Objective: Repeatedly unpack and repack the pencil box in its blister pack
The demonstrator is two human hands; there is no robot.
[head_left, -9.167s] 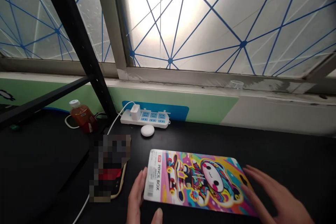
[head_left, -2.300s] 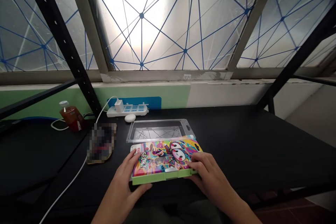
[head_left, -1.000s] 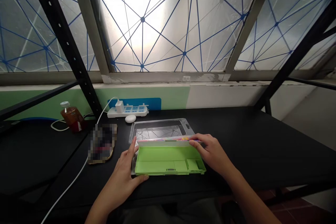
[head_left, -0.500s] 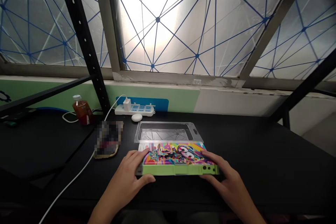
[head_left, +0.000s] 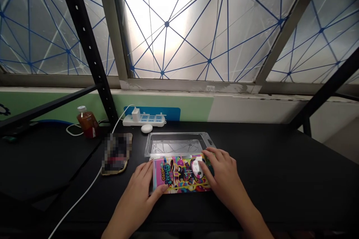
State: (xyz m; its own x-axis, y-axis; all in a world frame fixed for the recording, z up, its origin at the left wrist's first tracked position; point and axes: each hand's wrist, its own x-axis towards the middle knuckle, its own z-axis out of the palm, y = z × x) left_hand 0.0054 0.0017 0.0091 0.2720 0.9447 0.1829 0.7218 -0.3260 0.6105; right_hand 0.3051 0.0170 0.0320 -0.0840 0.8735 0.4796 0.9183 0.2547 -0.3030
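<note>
A flat, brightly coloured pencil case (head_left: 182, 175) with cartoon print lies on the black table. My left hand (head_left: 143, 186) grips its left end, with the thumb over the near left corner and the fingers along the side. Over the right end curls my right hand (head_left: 221, 170), its fingers at the far edge and its thumb on the printed top; this hand hides the right end. Just behind the pencil case, a clear plastic packaging shell (head_left: 176, 145) rests on the table.
To the left is a phone-like item (head_left: 116, 155), blurred out, beside a white cable (head_left: 75, 198). A power strip (head_left: 153, 120) with a plug and a small white rounded case (head_left: 146, 129) stand at the back. A bottle (head_left: 87, 122) and black shelf posts (head_left: 92, 52) flank the left.
The pencil case has tipped flatter; its green front side no longer shows. My right hand has moved left and up onto its top. My left hand stays at the left end.
</note>
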